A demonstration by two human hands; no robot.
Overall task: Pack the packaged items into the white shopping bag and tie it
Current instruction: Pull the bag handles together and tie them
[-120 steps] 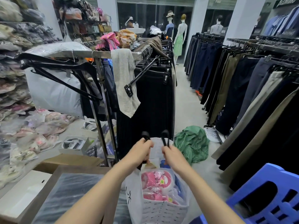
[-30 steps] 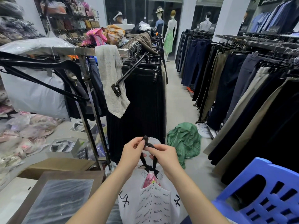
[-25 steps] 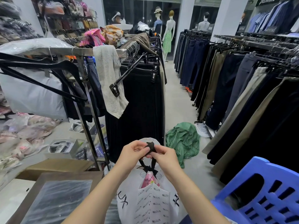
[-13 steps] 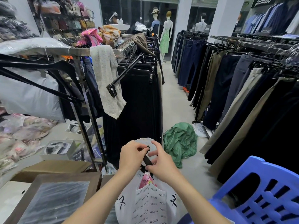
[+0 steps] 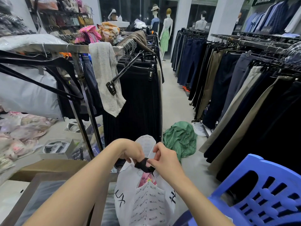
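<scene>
The white shopping bag (image 5: pixel 143 203), printed with black lettering, stands low in the middle of the head view. A pink packaged item (image 5: pixel 147 179) shows through the gap at its mouth. The bag's black ribbon handles (image 5: pixel 144 165) are gathered into a bunch above that gap. My left hand (image 5: pixel 132 151) and my right hand (image 5: pixel 164 158) both pinch this black bunch from either side, fingers closed on it. A white flap of the bag rises behind my hands.
A blue plastic chair (image 5: pixel 260 193) stands close at the lower right. A brown box with a clear film top (image 5: pixel 48 193) lies at the lower left. Clothing racks (image 5: pixel 140 88) line both sides of the aisle. A green garment (image 5: pixel 180 139) lies on the floor ahead.
The handles, held apart over the open bag before, were crossed and knotted. My hands have drawn together and dropped lower, pulling the black bunch down against the bag's mouth.
</scene>
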